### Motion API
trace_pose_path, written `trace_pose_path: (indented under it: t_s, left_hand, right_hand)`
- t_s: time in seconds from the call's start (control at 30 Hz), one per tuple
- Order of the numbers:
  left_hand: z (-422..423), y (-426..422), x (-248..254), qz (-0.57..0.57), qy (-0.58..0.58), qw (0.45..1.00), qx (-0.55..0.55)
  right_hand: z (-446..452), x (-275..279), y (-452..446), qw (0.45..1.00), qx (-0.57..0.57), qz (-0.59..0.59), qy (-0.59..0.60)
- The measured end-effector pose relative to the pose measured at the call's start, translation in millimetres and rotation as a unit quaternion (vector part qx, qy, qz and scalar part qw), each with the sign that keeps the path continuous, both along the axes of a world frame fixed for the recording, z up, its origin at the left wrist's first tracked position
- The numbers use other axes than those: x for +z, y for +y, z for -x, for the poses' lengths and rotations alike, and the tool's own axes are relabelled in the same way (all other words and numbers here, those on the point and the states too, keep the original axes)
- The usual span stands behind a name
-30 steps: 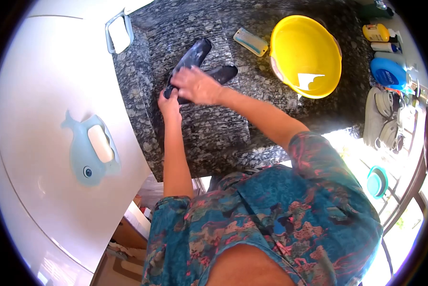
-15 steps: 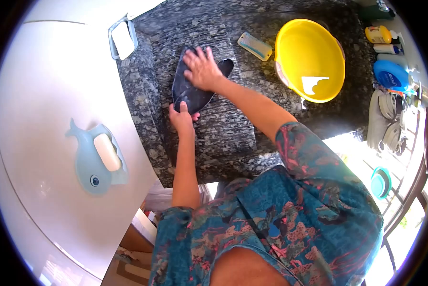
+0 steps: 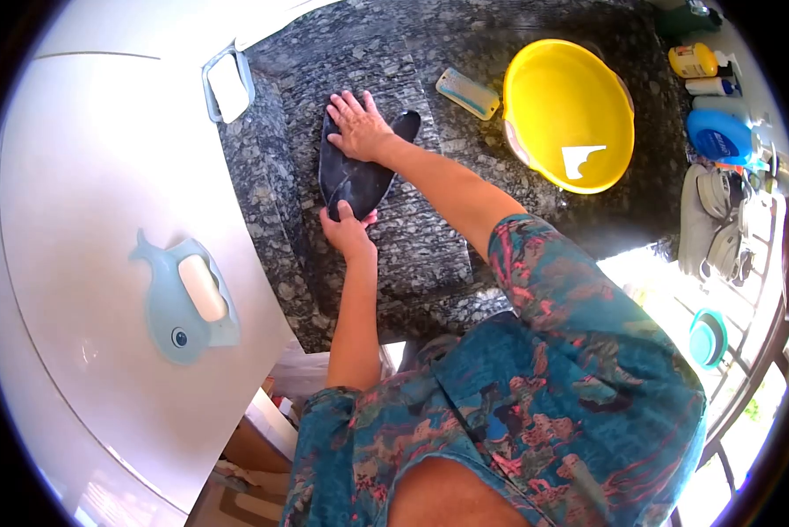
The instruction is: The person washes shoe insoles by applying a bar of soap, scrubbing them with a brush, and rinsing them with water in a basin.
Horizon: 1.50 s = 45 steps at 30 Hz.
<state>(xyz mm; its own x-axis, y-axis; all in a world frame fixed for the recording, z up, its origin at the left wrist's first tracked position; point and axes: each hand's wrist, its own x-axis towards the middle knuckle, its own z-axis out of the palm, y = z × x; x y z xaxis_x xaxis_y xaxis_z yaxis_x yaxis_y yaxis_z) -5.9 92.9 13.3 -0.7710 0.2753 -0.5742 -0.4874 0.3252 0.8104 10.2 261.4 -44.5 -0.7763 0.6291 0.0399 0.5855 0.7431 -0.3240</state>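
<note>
A black, flexible V-shaped item (image 3: pixel 352 186) with two rounded lobes lies on the ribbed dark granite slab (image 3: pixel 421 237). Its exact kind I cannot make out. At its near, pointed end my left hand (image 3: pixel 349 230) grips it, thumb on top and fingers curled underneath. My right hand (image 3: pixel 362 132) rests across the item's far left part, palm down with the fingers stretched out. Part of the item is hidden beneath that palm, while the right lobe shows beyond the wrist.
A yellow basin (image 3: pixel 579 114) stands right of the slab, beside a flat blue-and-yellow oblong piece (image 3: pixel 467 94). Soap bars sit in a whale-shaped holder (image 3: pixel 170 307) and a grey-blue dish (image 3: pixel 228 85) at left. Bottles (image 3: pixel 719 136) and sandals (image 3: pixel 719 220) line the right edge.
My right hand has shifted slightly left over the black item, its fingers nearer the far left edge. My left hand keeps its hold, a little lower and further right.
</note>
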Motion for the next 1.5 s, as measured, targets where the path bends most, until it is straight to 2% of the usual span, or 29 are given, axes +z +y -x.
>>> trace_pose_path:
  t_s: [0.07, 0.1, 0.13, 0.2, 0.27, 0.33, 0.4, 0.53, 0.6, 0.63, 0.67, 0.73, 0.83, 0.93, 1.03, 1.13, 1.17, 1.2, 1.23, 1.27, 1.37, 1.4, 1.47, 1.5]
  left_hand:
    - [-3, -2, -5, -0.011, 0.011, 0.999, 0.04]
    - [-7, 0, 4, 0.012, 0.034, 0.996, 0.078]
    - [-11, -5, 4, 0.009, 0.035, 0.997, 0.069]
    - [-13, -11, 5, 0.001, 0.044, 0.998, 0.052]
    - [-24, -8, 11, -0.007, 0.037, 0.997, 0.064]
    - [-32, -1, 6, -0.032, 0.034, 0.996, 0.077]
    - [-33, 6, 8, -0.003, 0.01, 0.994, 0.106]
    - [-31, 6, 12, 0.013, -0.001, 0.993, 0.119]
    - [-34, 4, 11, -0.008, -0.008, 0.995, 0.097]
    - [-35, 2, 7, -0.032, -0.012, 0.996, 0.083]
    - [-36, 1, 5, -0.057, -0.014, 0.996, 0.07]
    - [-42, 7, 19, -0.019, -0.013, 0.996, 0.09]
    - [-40, 6, 5, -0.015, -0.006, 0.994, 0.107]
    - [-36, 0, -1, -0.006, 0.011, 0.998, 0.068]
    - [-41, 7, 20, -0.03, -0.011, 0.998, 0.057]
    - [-34, 4, 7, 0.023, 0.077, 0.997, 0.012]
    - [-21, -4, 10, 0.241, 0.273, 0.917, -0.163]
    - [-11, -9, -4, 0.217, 0.338, 0.899, -0.173]
    - [-2, -11, 1, 0.274, 0.367, 0.864, -0.21]
    - [5, -14, 6, 0.331, 0.393, 0.822, -0.247]
    - [11, -20, -7, 0.333, 0.468, 0.776, -0.26]
    - [9, -22, -7, 0.343, 0.481, 0.761, -0.27]
    - [5, -27, -16, 0.295, 0.51, 0.768, -0.253]
    - [4, -31, -19, 0.263, 0.529, 0.771, -0.24]
  right_hand:
    - [-14, 30, -30, 0.996, 0.035, 0.056, -0.055]
    - [-27, 30, -55, 0.996, 0.063, 0.067, 0.001]
    - [-49, 32, -76, 0.988, 0.112, 0.094, 0.044]
    - [-77, 44, -72, 0.986, 0.127, 0.108, 0.02]
    - [-77, 16, -36, 1.0, 0.019, 0.009, 0.012]
    - [-68, 6, -9, 0.998, -0.005, -0.036, 0.047]
    - [-63, 12, -19, 0.998, -0.033, -0.06, -0.017]
    - [-75, 50, -88, 0.992, 0.0, 0.111, -0.059]
    - [-77, 41, -69, 0.996, -0.057, 0.037, -0.063]
    - [-74, 19, -48, 0.993, -0.102, -0.038, -0.037]
    - [-69, 10, -30, 0.993, -0.107, -0.049, -0.014]
    - [-58, 15, -23, 0.989, -0.121, -0.058, -0.06]
    - [-66, 56, -74, 0.987, -0.069, 0.045, -0.138]
    - [-76, 52, -81, 0.99, -0.041, 0.078, -0.111]
    - [-63, 8, -23, 0.989, -0.14, 0.009, -0.037]
    - [-59, 19, -34, 0.986, -0.145, -0.037, -0.078]
    - [-63, 35, -54, 0.991, -0.092, 0.004, -0.095]
    - [-68, 49, -78, 0.992, -0.039, 0.048, -0.113]
    - [-76, 51, -98, 0.995, 0.0, 0.083, -0.058]
    - [-81, 55, -99, 0.994, 0.024, 0.079, -0.067]
    - [-73, 31, -51, 0.995, -0.062, -0.009, -0.075]
    - [-68, 15, -32, 0.996, -0.073, -0.031, -0.038]
    - [-55, 2, -14, 0.998, -0.043, -0.046, -0.032]
    - [-51, 12, -16, 0.997, -0.003, -0.028, -0.066]
